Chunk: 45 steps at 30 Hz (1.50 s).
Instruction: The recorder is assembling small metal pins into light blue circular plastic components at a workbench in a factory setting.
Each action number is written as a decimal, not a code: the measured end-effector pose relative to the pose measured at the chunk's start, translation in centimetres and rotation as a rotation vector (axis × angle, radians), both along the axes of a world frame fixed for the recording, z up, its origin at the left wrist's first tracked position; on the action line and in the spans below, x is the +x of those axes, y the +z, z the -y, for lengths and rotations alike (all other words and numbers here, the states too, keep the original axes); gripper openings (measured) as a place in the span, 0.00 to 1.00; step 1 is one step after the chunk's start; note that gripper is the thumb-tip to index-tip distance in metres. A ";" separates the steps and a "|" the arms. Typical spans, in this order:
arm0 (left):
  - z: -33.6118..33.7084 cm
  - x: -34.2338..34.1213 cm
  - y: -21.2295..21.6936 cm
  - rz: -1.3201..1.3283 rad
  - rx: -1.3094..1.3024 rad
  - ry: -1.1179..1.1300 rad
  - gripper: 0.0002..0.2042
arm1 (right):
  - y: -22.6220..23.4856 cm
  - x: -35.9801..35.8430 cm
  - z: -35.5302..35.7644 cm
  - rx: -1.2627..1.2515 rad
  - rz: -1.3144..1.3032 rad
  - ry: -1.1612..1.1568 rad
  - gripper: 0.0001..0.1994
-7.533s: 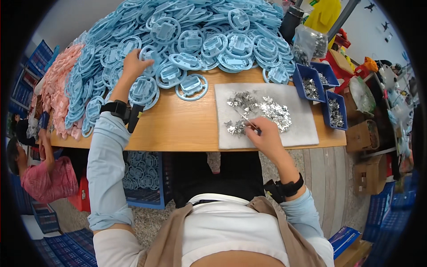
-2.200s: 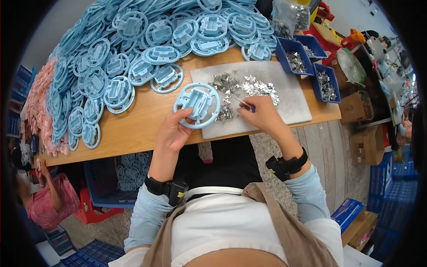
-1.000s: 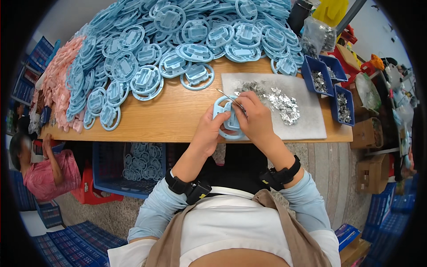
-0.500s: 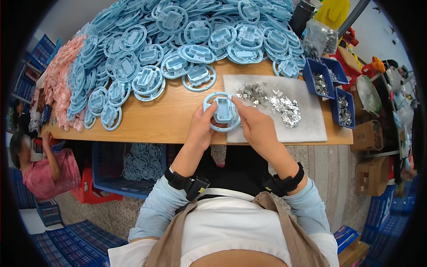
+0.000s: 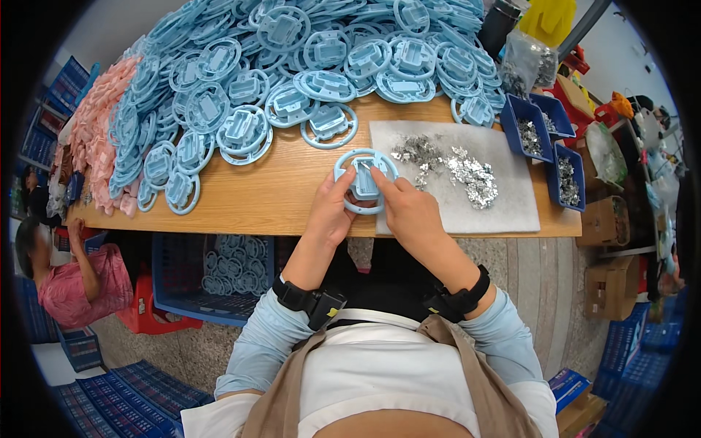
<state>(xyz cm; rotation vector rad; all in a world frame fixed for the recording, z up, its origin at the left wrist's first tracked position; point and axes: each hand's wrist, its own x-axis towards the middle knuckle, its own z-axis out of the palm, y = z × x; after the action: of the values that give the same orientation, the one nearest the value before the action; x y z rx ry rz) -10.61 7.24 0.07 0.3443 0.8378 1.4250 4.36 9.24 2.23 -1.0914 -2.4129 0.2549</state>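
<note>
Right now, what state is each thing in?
Round blue plastic part: held, recess upward.
Left fingers: closed on its rim.
Right fingers: index over recess.
Silvery metal pieces: loose, heaped.
White rectangular mat: flat.
Small blue plastic bins: open, holding pieces.
Large blue plastic crate: open, loaded.

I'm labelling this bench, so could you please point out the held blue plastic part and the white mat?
Light-blue wheel-shaped plastic part (image 5: 362, 189), head view: recessed centre.
White mat (image 5: 505, 214), head view: bare lower right area.

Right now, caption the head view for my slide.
Left hand holds a blue wheel-shaped plastic part; right hand touches its middle.
</note>
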 end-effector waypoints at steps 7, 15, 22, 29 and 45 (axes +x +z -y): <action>0.4 0.0 -0.4 -0.137 0.028 -0.013 0.14 | 1.2 -1.1 1.0 0.113 0.305 -0.020 0.25; 0.2 -0.1 0.2 -0.063 0.073 0.027 0.14 | 1.4 0.1 -1.3 0.058 -0.120 -0.018 0.19; -0.4 0.1 2.0 -0.012 0.080 -0.080 0.18 | 2.7 1.6 -4.5 -0.869 -0.724 0.079 0.12; -0.7 -0.5 3.4 -0.068 0.038 -0.071 0.16 | 3.0 1.7 -4.4 -0.938 -0.803 0.077 0.10; -0.8 -0.5 3.5 -0.160 -0.004 -0.090 0.18 | 2.4 2.2 -4.0 -0.878 -0.656 0.121 0.09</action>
<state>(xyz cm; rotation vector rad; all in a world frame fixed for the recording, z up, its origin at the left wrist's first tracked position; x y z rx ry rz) -11.11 8.00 3.54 0.4921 0.9433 1.3246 6.60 13.29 4.65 -0.9505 -1.7474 1.5465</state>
